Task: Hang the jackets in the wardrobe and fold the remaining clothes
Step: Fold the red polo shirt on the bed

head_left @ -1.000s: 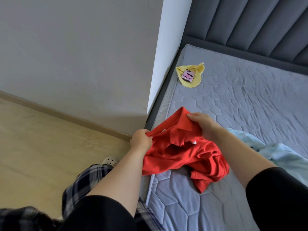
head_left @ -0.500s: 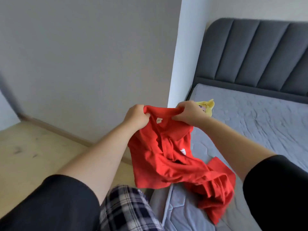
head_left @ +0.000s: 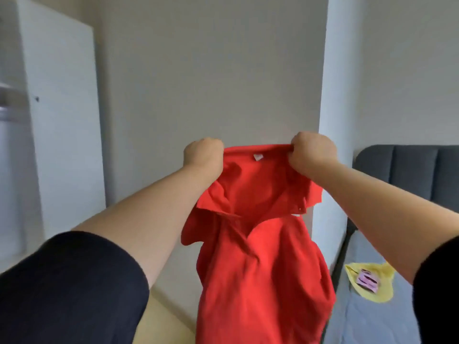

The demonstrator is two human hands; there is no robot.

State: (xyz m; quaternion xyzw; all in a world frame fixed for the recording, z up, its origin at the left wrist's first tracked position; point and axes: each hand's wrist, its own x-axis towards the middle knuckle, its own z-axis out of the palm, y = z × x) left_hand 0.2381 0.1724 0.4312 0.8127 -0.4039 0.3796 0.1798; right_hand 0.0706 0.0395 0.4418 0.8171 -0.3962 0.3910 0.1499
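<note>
A red collared shirt (head_left: 263, 264) hangs in the air in front of me, stretched at the top between both hands. My left hand (head_left: 203, 152) grips the left end of its collar edge in a fist. My right hand (head_left: 311, 152) grips the right end the same way. A small white label shows inside the collar between my fists. The shirt's body drops straight down past the bottom of the frame, clear of the bed. A white wardrobe (head_left: 62, 120) stands open at the far left, its inside mostly cut off.
A grey wall fills the middle, with a white pillar (head_left: 335, 95) beside it. At the right lies the bed's grey mattress (head_left: 372, 326) with a dark padded headboard (head_left: 407, 175). A yellow cloth item with a pink patch (head_left: 370, 281) lies on the mattress. Wooden floor shows low down.
Both hands have lifted the red shirt off the bed and up to chest height, spreading its collar wider. My view has swung up and left, bringing the wardrobe into sight.
</note>
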